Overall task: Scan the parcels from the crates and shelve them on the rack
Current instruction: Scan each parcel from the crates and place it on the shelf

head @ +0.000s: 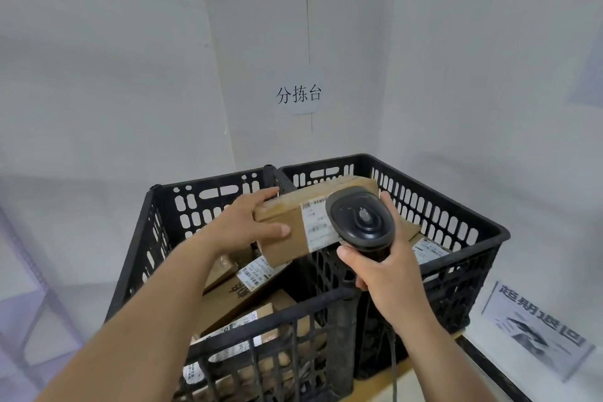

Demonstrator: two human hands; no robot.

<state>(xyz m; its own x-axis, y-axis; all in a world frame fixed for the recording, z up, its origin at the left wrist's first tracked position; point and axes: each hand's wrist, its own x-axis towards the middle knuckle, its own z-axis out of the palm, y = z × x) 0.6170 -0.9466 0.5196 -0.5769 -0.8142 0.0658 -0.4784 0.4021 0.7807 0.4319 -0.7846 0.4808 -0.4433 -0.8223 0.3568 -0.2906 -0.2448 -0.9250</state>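
My left hand (249, 222) grips the left end of a brown cardboard parcel (287, 225), held up above two black plastic crates. A white shipping label (315, 225) on the parcel faces me. My right hand (385, 271) grips the handle of a black barcode scanner (362, 217), whose head sits just in front of the label's right part and covers it. The left crate (163, 222) holds several more labelled cardboard parcels (241, 297). The right crate (463, 222) shows another labelled parcel (427, 250) behind my right hand.
The crates stand on a wooden surface (404, 365) in a white-walled corner. A paper sign (298, 95) hangs on the wall above. A printed sheet (538, 330) lies at the lower right. A metal rack frame (36, 274) shows at the left edge. The scanner's cable (393, 356) hangs down.
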